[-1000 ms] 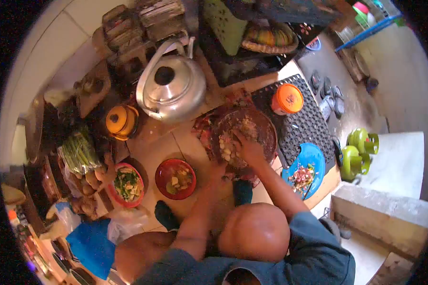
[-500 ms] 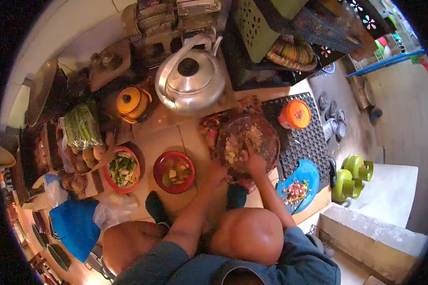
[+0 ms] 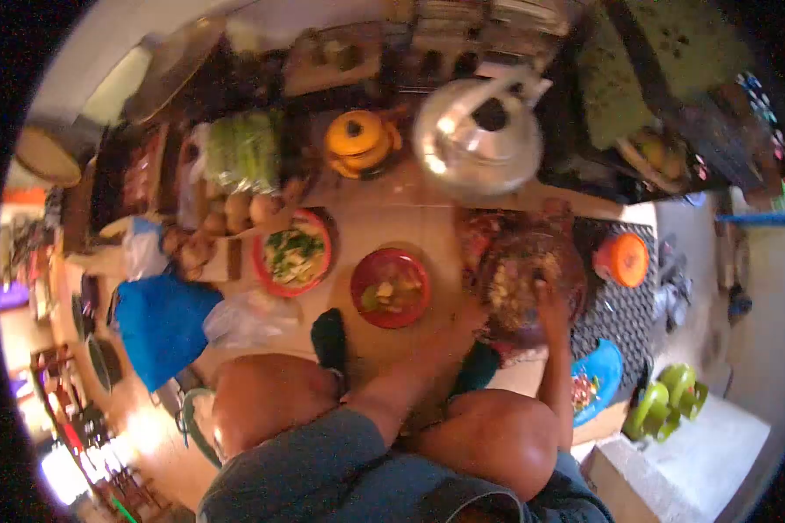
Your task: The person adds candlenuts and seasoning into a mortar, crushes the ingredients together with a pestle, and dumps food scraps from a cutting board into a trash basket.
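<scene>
A dark, round, shallow mortar (image 3: 576, 277) holds chopped, yellowish food (image 3: 516, 277). My left hand (image 3: 473, 319) is at its near left edge and seems to grip the rim, though blur softens the fingers. From the near right, my right hand (image 3: 549, 305) reaches into the mortar with its fingertips down in the food. Motion smears those fingers, so whether they pinch anything is unclear. Left of the mortar sits a red bowl (image 3: 358, 307) with pieces of food in liquid. Another red bowl (image 3: 327, 253) farther left contains green leaves and pale pieces.
A large metal kettle (image 3: 475, 161) stands behind, beside a small yellow pot (image 3: 355, 148). An orange-lidded tub (image 3: 626, 260) is on a black mat (image 3: 597, 318), near a blue plate (image 3: 609, 370) of chopped food. Bagged green vegetables (image 3: 244, 152) and a blue bag (image 3: 161, 322) lie left.
The view has swung left, so everything appears shifted to the right and blurred. Both hands stay at the mortar, my right fingers still in the food.
</scene>
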Demonstrator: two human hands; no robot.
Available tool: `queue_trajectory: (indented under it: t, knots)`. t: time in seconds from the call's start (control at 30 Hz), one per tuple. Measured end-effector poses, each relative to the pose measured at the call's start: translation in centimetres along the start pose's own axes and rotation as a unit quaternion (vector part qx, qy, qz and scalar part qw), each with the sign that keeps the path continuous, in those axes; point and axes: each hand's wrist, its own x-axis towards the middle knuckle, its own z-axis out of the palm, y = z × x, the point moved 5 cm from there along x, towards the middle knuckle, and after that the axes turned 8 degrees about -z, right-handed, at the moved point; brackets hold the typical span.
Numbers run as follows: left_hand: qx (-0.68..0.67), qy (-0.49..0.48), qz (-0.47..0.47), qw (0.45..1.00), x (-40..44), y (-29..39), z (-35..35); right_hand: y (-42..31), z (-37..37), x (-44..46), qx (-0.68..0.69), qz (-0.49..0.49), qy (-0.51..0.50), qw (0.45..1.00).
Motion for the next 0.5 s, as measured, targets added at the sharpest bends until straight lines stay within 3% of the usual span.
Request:
queue_trajectory:
  t: [0.1,0.17,0.2,0.3,0.37,0.43,0.5]
  knots:
    - [-0.036,-0.010,-0.004,0.999,0.8,0.7,0.5,-3.8,-4.2,-0.9,0.133,0.120,0.031,0.983]
    - [-0.054,-0.011,-0.003,0.998,1.0,1.0,0.4,-4.4,-4.5,-1.6,0.120,0.125,0.096,0.980]
    - [-0.061,-0.010,-0.003,0.998,1.0,1.1,0.3,0.7,0.8,-2.5,0.001,0.063,0.072,0.995]
    - [-0.076,-0.015,-0.004,0.997,1.0,1.1,0.4,-1.4,1.6,-1.5,-0.041,0.198,-0.212,0.956]
    - [-0.084,-0.019,-0.005,0.996,0.8,0.8,0.6,2.3,3.2,-1.1,0.030,0.191,-0.249,0.949]
    - [-0.091,-0.020,0.000,0.996,1.0,1.0,0.6,4.8,3.8,0.3,0.031,0.074,-0.163,0.983]
    - [-0.098,-0.020,0.004,0.995,1.2,1.1,0.5,4.2,2.9,0.8,-0.030,-0.146,0.051,0.987]
